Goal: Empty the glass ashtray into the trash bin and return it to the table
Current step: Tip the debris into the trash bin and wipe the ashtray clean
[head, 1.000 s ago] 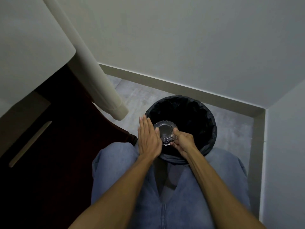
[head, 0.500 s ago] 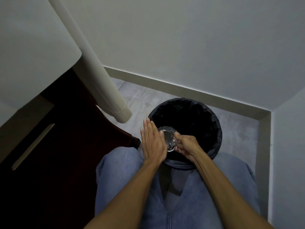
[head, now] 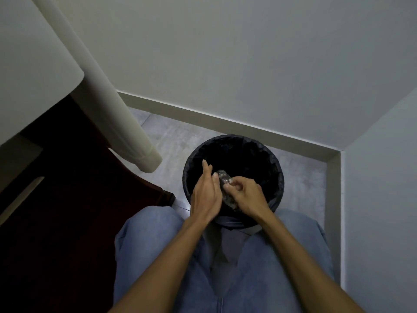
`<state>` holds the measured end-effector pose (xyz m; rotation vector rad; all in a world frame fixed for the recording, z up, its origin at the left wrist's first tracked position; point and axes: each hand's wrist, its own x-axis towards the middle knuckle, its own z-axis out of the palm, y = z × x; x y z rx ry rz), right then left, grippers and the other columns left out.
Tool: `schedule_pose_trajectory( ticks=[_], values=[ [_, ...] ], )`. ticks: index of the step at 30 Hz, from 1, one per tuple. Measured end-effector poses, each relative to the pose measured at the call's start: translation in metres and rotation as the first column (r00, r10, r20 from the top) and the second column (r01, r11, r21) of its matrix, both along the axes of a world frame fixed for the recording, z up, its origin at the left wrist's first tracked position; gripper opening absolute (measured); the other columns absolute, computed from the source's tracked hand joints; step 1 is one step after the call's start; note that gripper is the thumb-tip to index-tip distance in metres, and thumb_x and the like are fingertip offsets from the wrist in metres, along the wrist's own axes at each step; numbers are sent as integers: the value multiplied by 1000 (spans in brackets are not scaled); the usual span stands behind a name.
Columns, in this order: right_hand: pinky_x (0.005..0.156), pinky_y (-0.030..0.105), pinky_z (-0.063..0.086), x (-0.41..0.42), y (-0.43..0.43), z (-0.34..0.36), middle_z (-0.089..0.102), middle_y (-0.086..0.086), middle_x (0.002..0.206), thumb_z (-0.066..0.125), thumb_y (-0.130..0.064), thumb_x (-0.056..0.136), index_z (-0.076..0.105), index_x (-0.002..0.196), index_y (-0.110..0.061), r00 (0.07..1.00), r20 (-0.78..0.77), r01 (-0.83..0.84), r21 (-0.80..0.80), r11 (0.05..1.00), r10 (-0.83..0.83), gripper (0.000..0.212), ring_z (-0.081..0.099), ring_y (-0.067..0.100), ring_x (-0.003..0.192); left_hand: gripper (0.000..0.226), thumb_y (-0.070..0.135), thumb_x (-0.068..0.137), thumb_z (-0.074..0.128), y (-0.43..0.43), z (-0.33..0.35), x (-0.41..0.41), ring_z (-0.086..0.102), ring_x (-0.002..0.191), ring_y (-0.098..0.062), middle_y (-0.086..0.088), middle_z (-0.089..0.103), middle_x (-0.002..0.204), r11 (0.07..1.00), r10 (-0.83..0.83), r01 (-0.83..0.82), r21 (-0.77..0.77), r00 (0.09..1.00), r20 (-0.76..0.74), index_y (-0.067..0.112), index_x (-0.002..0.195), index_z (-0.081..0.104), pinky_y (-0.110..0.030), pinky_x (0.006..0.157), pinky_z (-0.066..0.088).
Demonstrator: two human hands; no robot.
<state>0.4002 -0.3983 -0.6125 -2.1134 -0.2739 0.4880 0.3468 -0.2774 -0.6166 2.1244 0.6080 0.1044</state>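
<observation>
Right hand grip closed on glass ashtray rim, tilted over trash bin; left hand open alongside. Rigid, slippery, breakable.

Dim corner of a room: pale walls meet far right, grey skirting along a speckled grey floor. Dark red-brown chair left, white table leg over it.

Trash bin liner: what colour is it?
Black; the liner covers the trash bin rim, seen in the head view.
</observation>
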Motion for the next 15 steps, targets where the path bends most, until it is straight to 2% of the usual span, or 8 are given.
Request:
schedule_pose_trajectory(
  ticks=[3, 5, 7, 9, 10, 11, 13, 15],
  values=[
    [76, 32, 48, -8, 0, 2, 62, 5, 91, 62, -30, 91, 69, 105, -13, 930, 274, -182, -236, 955, 245, 23, 63, 22, 84, 61, 45, 103, 33, 5, 4, 20, 48, 136, -33, -13, 51, 148, 945, 151, -197, -261, 971, -188, 13, 155, 33, -40, 113, 36],
    [81, 33, 49, -13, 2, 1, 61, 5, 102, 59, -30, 92, 67, 115, -16, 880, 337, -251, -268, 930, 335, 28, 62, 25, 96, 55, 47, 99, 39, 12, 4, 31, 57, 123, -33, -11, 63, 132, 882, 180, -251, -398, 961, -207, 11, 138, 54, -42, 104, 45],
    [87, 38, 54, -17, 7, 1, 63, 5, 118, 54, -34, 90, 64, 123, -21, 846, 385, -261, -305, 916, 369, 36, 63, 26, 107, 49, 38, 101, 44, 14, 4, 37, 57, 125, -31, -7, 61, 135, 850, 219, -284, -444, 956, -194, 9, 139, 54, -38, 101, 46],
    [76, 43, 57, -20, 8, 5, 63, 6, 112, 48, -39, 89, 65, 123, -22, 821, 446, -203, -356, 912, 357, 41, 66, 31, 96, 48, 28, 103, 45, 14, 3, 38, 53, 131, -29, -9, 54, 145, 849, 273, -325, -417, 945, -182, 8, 146, 48, -31, 100, 44],
    [66, 43, 57, -21, 6, 10, 61, 6, 104, 47, -39, 89, 66, 121, -22, 813, 467, -181, -365, 913, 348, 41, 66, 30, 84, 44, 24, 103, 45, 13, 5, 37, 56, 128, -29, -10, 58, 141, 841, 302, -344, -419, 939, -164, 6, 143, 51, -26, 93, 45],
    [60, 40, 56, -23, 3, 18, 58, 5, 98, 50, -38, 88, 68, 119, -22, 812, 481, -169, -348, 922, 330, 39, 64, 27, 76, 36, 20, 103, 44, 11, 8, 37, 63, 117, -29, -12, 65, 130, 827, 323, -356, -435, 934, -149, 5, 133, 59, -22, 82, 47],
    [63, 31, 53, -24, -7, 42, 55, 1, 96, 62, -35, 86, 72, 114, -26, 849, 458, -152, -264, 952, 263, 31, 60, 18, 77, 27, 15, 103, 43, 4, 29, 32, 70, 86, -28, -10, 73, 90, 783, 371, -392, -483, 917, -143, 7, 96, 68, -20, 63, 51],
    [73, 20, 49, -24, -18, 76, 57, -3, 97, 71, -36, 84, 74, 109, -30, 941, 333, -23, -107, 994, 58, 26, 58, 7, 82, 31, 15, 104, 42, -2, 58, 25, 73, 75, -27, -6, 71, 78, 698, 417, -435, -569, 892, -171, 16, 82, 63, -30, 67, 59]
  ],
)
